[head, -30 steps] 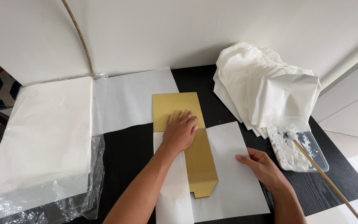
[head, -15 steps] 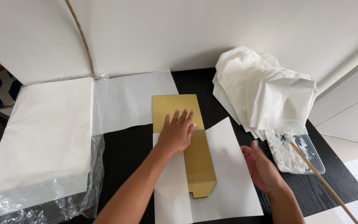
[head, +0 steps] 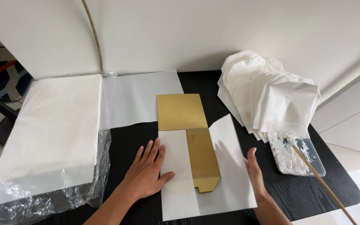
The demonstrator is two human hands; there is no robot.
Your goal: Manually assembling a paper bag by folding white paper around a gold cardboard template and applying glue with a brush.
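The gold card template [head: 196, 137] lies at centre frame on a white paper sheet [head: 226, 183], on the black table [head: 338, 187]. The left hand [head: 146, 173], open and flat, presses the folded left flap at lower centre. The right hand [head: 255, 171], open and gripping nothing, lifts the sheet's right edge. For a clean fold, the flap should be held tight against the template's edge while the right side is brought over squarely. Compared with the earlier frame, the left hand has moved off the template onto the now-folded flap.
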